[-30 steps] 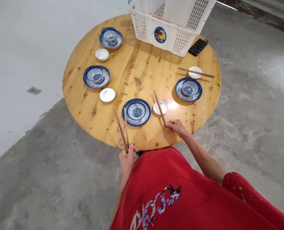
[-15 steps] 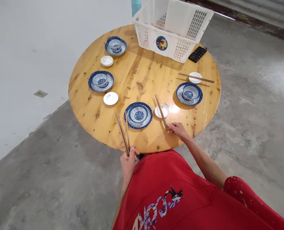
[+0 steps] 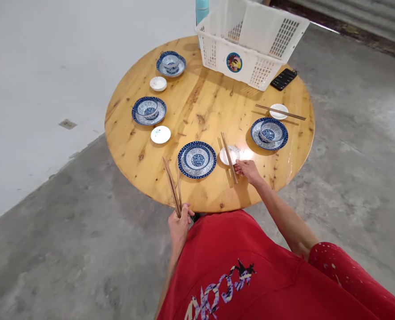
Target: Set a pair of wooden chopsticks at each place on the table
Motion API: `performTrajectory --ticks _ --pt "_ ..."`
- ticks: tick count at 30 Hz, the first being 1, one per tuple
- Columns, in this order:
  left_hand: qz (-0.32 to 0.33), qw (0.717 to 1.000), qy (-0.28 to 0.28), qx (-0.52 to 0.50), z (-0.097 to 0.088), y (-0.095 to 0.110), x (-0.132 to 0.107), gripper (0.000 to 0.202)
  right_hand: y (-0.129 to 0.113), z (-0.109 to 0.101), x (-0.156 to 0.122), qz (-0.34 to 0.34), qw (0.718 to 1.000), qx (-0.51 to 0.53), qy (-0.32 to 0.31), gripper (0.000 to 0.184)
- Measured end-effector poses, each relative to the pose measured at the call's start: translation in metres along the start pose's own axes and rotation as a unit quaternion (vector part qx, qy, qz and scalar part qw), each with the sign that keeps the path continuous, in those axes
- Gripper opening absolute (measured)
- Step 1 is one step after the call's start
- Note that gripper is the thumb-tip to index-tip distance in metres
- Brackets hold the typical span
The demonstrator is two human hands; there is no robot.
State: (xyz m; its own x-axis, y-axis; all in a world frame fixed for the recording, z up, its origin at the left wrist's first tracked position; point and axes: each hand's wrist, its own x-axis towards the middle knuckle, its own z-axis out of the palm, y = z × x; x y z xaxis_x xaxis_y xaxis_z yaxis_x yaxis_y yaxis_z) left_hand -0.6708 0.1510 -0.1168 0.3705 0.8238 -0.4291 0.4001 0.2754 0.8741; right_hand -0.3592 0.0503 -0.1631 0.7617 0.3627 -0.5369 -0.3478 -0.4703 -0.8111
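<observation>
Head view: the left hand (image 3: 179,226) is closed around a bundle of chopsticks (image 3: 172,191), whose far ends spread apart over the near edge of the round wooden worktop (image 3: 204,198); the exact count cannot be told. The right hand (image 3: 247,171) has its fingers drawn close together at the near right rim of a white saucer (image 3: 235,153); whether they grip it, I cannot tell. Across that saucer lies a pair of 2 chopsticks (image 3: 228,155), their near ends reaching past it, just beside the fingertips.

Left of the saucer is a blue-patterned plate (image 3: 197,176) with a bowl (image 3: 197,159) in it. Beyond the right hand, another plate (image 3: 255,141) carries a bowl (image 3: 271,131), and behind it 2 chopsticks (image 3: 292,115) cross a second saucer (image 3: 277,108). Along the left side are 2 more plates, each with a bowl, and 2 small white dishes (image 3: 160,134). A white basket (image 3: 214,53) stands at the far side, near a black item (image 3: 284,79), with a light-blue bottle (image 3: 202,11) partly hidden behind.
</observation>
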Motion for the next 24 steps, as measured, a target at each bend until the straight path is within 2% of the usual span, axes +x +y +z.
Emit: performTrajectory --ticks 4,7,9,12,14,17,20,24 --pt "-0.001 1.0 0.013 -0.007 0.001 -0.001 -0.002 0.041 0.003 -0.007 -0.004 -0.02 1.0 -0.012 0.014 0.036" --pt "0.001 1.0 0.0 -0.023 0.005 0.003 -0.003 0.042 0.0 -0.013 -0.019 -0.092 0.992 -0.045 0.079 0.038" --pt "-0.002 0.998 -0.036 -0.045 0.009 0.009 -0.002 0.044 -0.01 -0.012 -0.034 -0.145 0.984 -0.057 0.083 0.038" --pt "-0.01 0.988 -0.122 -0.089 0.017 0.023 0.001 0.047 -0.033 0.007 -0.065 -0.177 0.983 -0.05 -0.028 0.035" --pt "-0.016 0.978 -0.177 -0.11 0.022 0.032 0.001 0.048 -0.05 0.028 -0.086 -0.172 0.976 -0.057 -0.12 0.034" --pt "-0.024 0.965 -0.234 -0.113 0.029 0.042 0.001 0.048 -0.069 0.059 -0.107 -0.188 0.957 -0.036 -0.217 0.033" --pt "-0.032 0.952 -0.282 -0.113 0.031 0.046 0.0 0.048 -0.075 0.077 -0.116 -0.182 0.946 0.006 -0.267 0.033" --pt "-0.035 0.944 -0.308 -0.108 0.032 0.046 -0.002 0.051 -0.074 0.084 -0.119 -0.193 0.937 0.033 -0.288 0.032"
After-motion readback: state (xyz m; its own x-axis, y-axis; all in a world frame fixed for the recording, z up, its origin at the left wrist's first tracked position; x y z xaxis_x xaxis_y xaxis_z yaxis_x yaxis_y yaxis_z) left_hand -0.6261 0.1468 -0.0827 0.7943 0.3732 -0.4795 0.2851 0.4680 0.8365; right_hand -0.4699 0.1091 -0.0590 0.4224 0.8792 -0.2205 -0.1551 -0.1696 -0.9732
